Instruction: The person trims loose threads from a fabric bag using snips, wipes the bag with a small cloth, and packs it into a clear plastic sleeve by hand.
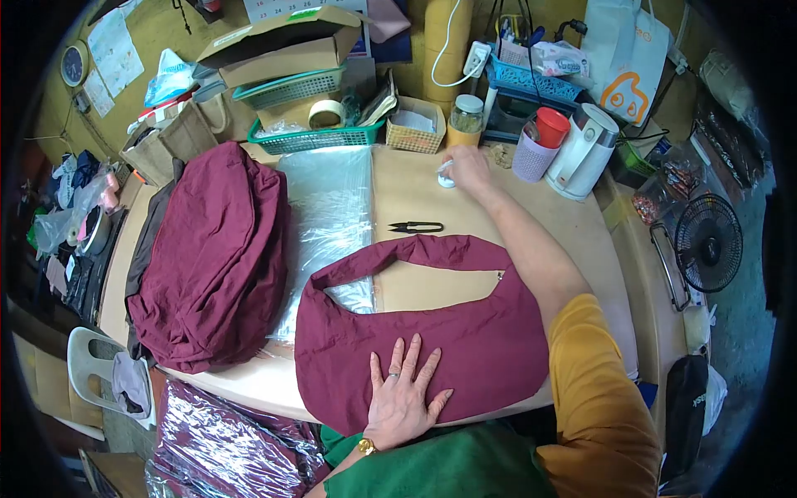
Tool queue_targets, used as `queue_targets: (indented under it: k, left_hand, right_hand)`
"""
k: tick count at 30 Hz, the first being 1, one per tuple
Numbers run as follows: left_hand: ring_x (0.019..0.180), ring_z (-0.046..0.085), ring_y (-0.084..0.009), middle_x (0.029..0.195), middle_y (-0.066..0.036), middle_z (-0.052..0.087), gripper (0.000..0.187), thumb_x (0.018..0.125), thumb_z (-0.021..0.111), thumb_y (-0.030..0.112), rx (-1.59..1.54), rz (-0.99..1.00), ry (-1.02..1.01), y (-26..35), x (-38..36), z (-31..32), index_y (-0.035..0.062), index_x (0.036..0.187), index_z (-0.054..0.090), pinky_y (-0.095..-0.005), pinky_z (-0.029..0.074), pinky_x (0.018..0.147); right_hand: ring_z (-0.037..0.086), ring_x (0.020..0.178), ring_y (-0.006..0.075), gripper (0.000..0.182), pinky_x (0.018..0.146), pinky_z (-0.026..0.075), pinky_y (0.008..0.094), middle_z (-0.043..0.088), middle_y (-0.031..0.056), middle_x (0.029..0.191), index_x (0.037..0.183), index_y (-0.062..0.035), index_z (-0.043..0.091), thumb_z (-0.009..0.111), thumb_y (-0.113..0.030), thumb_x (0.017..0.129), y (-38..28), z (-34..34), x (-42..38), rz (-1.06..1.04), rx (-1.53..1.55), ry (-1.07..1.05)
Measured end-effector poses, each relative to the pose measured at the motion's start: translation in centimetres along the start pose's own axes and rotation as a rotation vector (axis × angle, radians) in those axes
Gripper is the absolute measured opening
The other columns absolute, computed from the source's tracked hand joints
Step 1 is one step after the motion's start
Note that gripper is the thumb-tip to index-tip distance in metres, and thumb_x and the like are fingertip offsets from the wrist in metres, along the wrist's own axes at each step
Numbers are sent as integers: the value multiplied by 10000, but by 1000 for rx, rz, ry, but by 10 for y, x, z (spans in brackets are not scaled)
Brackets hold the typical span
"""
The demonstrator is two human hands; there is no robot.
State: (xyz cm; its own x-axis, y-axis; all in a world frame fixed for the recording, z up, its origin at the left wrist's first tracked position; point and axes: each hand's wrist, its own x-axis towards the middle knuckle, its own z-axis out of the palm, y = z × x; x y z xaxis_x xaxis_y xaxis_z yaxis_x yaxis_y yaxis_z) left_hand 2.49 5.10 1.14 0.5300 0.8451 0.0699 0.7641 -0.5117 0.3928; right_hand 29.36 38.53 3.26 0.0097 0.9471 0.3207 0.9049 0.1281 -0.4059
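A maroon fabric bag (pixel 423 357) with a looped strap lies flat at the near side of the table. On its lower middle rests my left hand (pixel 404 394), palm down with the fingers spread. My right hand (pixel 466 168) reaches to the far side, its fingers closed around a small white object (pixel 447 179) whose shape is partly hidden. Black thread snips (pixel 417 227) lie beyond the bag's strap. Clear plastic sheets (pixel 328 216) are left of the bag, partly beneath it. Further left is a pile of maroon bags (pixel 216 257).
At the back stand a green basket (pixel 315 139), a wicker basket (pixel 415 124), a glass jar (pixel 467 116), a purple cup (pixel 531 158) and a white kettle (pixel 583 153). A black fan (pixel 708 242) is at the right. Plastic-wrapped maroon packs (pixel 224 440) lie below the table's left edge.
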Motion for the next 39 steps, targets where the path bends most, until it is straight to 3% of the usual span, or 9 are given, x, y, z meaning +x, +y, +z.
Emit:
queue_targets:
  k: [2, 5, 15, 18, 22, 27, 29, 32, 39]
  left_hand:
    - [1466, 268, -398, 1589, -184, 291, 694, 907, 596, 530, -6, -3, -28, -1, -1, -1, 164, 1480, 461, -683, 141, 1144]
    - [1470, 257, -399, 1594, -184, 282, 697, 903, 598, 531, -15, -19, -57, -1, 1, -1, 168, 1482, 459, -687, 140, 1141]
    - [1471, 273, -352, 1571, -140, 338, 698, 893, 594, 560, 14, 96, -99, -6, -16, -9, 196, 1477, 473, -641, 137, 1171]
    - [1450, 313, -348, 1537, -131, 387, 668, 901, 581, 565, -42, 115, -129, -3, -33, -19, 188, 1448, 507, -634, 170, 1163]
    - [1369, 398, -376, 1409, -191, 484, 619, 909, 576, 562, -149, -17, 3, 16, -15, -19, 166, 1384, 565, -610, 242, 1139]
    - [1444, 280, -395, 1523, -220, 349, 682, 897, 580, 590, 80, -33, 104, 11, -13, 18, 252, 1479, 473, -657, 177, 1144]
    - [1458, 258, -398, 1544, -219, 325, 696, 897, 570, 603, 90, -33, 92, 12, -12, 18, 250, 1488, 462, -663, 171, 1142]
    - [1475, 224, -419, 1571, -229, 288, 730, 892, 557, 631, 104, -43, 72, 12, -10, 19, 233, 1496, 452, -676, 165, 1136]
    - [1475, 230, -421, 1575, -225, 286, 791, 882, 546, 664, 134, -76, 37, 12, -8, 20, 181, 1500, 438, -697, 161, 1128]
  right_hand:
    - [700, 927, 347, 152, 812, 552, 452, 714, 206, 937, 898, -30, 720, 597, -105, 850, 21, 43, 8, -70, -317, 75]
    - [705, 920, 372, 181, 828, 551, 478, 709, 232, 939, 863, 11, 728, 581, -80, 810, 7, 42, 9, -42, -385, 27]
    - [694, 976, 365, 226, 862, 546, 460, 704, 235, 994, 950, 16, 715, 692, -169, 824, 8, 16, 6, 73, -301, 13]
    - [720, 858, 294, 172, 745, 561, 415, 719, 167, 943, 1017, -30, 680, 614, -132, 895, -23, -43, -29, 36, -146, 81]
    - [646, 741, 83, 192, 612, 502, 221, 691, 44, 849, 984, -60, 580, 726, -131, 881, -64, -77, -123, 124, 874, -374]
    - [674, 822, 142, 176, 716, 552, 271, 669, 52, 889, 1033, 3, 625, 679, 51, 873, -80, -75, -228, 108, 940, -609]
    - [667, 934, 152, 226, 796, 552, 283, 663, 76, 959, 1066, 25, 652, 637, 114, 859, -81, -68, -259, -74, 781, -449]
    - [636, 940, 333, 181, 833, 517, 400, 634, 148, 999, 945, 12, 693, 625, 81, 793, -88, -58, -274, -342, 502, -302]
    - [585, 907, 319, 66, 816, 473, 423, 586, 111, 860, 781, -32, 629, 627, 11, 732, -101, 12, -254, -509, 223, -100]
